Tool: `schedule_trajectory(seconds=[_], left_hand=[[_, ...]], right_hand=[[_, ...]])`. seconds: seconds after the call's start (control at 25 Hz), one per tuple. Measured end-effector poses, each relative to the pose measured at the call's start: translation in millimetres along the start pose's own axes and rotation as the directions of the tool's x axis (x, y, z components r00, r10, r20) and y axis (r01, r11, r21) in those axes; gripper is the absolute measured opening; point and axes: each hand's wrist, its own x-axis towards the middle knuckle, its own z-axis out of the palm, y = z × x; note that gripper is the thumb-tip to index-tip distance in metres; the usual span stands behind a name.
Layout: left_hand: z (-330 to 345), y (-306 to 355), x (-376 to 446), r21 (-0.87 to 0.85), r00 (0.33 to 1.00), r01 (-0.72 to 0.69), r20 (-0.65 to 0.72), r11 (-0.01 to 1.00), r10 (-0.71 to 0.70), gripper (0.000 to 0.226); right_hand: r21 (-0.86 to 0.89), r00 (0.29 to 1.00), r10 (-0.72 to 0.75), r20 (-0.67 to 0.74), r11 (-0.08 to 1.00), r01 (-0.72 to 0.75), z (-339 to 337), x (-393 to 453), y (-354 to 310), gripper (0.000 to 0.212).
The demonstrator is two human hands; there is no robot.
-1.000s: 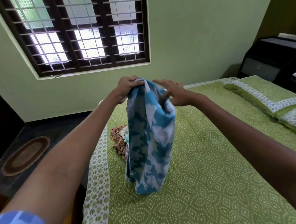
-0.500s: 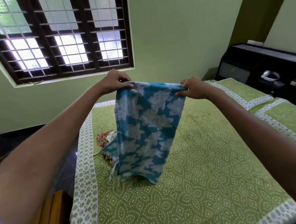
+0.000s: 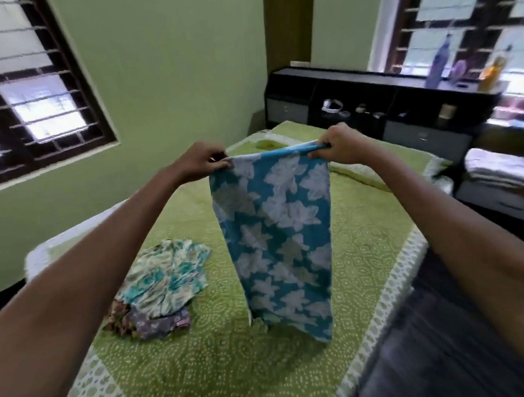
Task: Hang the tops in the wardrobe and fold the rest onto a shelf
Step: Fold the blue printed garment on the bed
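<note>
A blue garment with a white flower print hangs spread out in the air above the bed. My left hand pinches its top left corner and my right hand pinches its top right corner, so the upper edge is stretched flat between them. Its lower end hangs just over the bedspread. To the left, on the bed, lies a small heap of other clothes: a cream and teal floral piece on top, a purple piece and a brown patterned piece under it.
The bed with a green dotted bedspread fills the middle. A dark headboard unit with small items stands behind it. Folded white cloth rests on a low stand at the right. Windows are at the left and back right. Dark floor lies at the right.
My hands have pulled apart and spread the blue garment from a bunched hang to a flat sheet. The view has swung to the right, toward the headboard.
</note>
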Motion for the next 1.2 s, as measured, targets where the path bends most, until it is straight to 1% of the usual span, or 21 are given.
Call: schedule_trajectory(seconds=[0.12,0.24,0.32,0.4,0.48,0.6,0.68,0.72,0.8,0.92,1.04,1.2], left_hand=[[28.4,32.3,37.1,-0.020,0.993,-0.107,0.057,0.994,0.108,0.018],[54.6,61.1,72.0,-0.028,0.974,-0.178,0.134,0.984,0.181,0.017],[70.7,73.4,93.7,-0.064,0.974,-0.193,0.108,0.979,0.199,0.017],[91.6,85.1,121.6,-0.115,0.978,-0.196,0.048,0.974,0.203,0.018],[117.3,94.6,155.2,-0.118,0.982,-0.189,0.001,0.975,0.191,0.019],[157.7,104.2,216.8,-0.156,0.989,-0.144,-0.013,0.977,0.144,0.019],[184.6,109.2,255.7,-0.222,0.996,-0.087,0.005,0.971,0.091,0.017],[199.1,111.9,281.1,-0.239,0.998,-0.062,0.009,0.969,0.066,0.018],[226.5,115.0,331.5,-0.247,1.000,-0.010,0.026,0.969,0.017,0.021],[263.3,118.6,401.6,-0.244,0.999,0.047,0.005,0.969,-0.047,0.023],[287.2,127.9,462.3,-0.279,0.994,0.074,-0.062,0.957,-0.095,0.022],[303.7,139.7,530.7,-0.291,0.984,0.014,-0.165,0.957,-0.065,0.020]], right_hand=[[-0.045,0.986,0.157,-0.053,0.986,-0.159,-5.5,-29.1,43.6,0.032],[-0.013,0.956,0.286,-0.067,0.958,-0.287,-7.0,-49.4,83.1,0.031],[0.038,0.938,0.339,-0.072,0.941,-0.337,-5.3,-51.2,106.9,0.031],[0.106,0.918,0.391,-0.064,0.918,-0.383,-1.9,-46.5,137.4,0.030],[0.192,0.887,0.459,-0.053,0.876,-0.442,5.0,-34.0,171.8,0.026],[0.407,0.814,0.580,-0.022,0.749,-0.523,17.2,-1.2,230.1,0.022],[0.575,0.778,0.627,0.047,0.620,-0.534,26.6,22.0,268.4,0.024],[0.622,0.768,0.636,0.072,0.574,-0.533,29.8,37.3,291.2,0.025],[0.644,0.756,0.649,0.090,0.541,-0.541,36.9,67.2,334.1,0.022],[0.630,0.740,0.672,0.029,0.562,-0.536,43.9,112.8,393.4,0.020],[0.649,0.707,0.704,-0.060,0.566,-0.509,42.5,152.4,443.9,0.021],[0.628,0.681,0.699,-0.219,0.635,-0.451,36.8,190.0,497.9,0.019]])
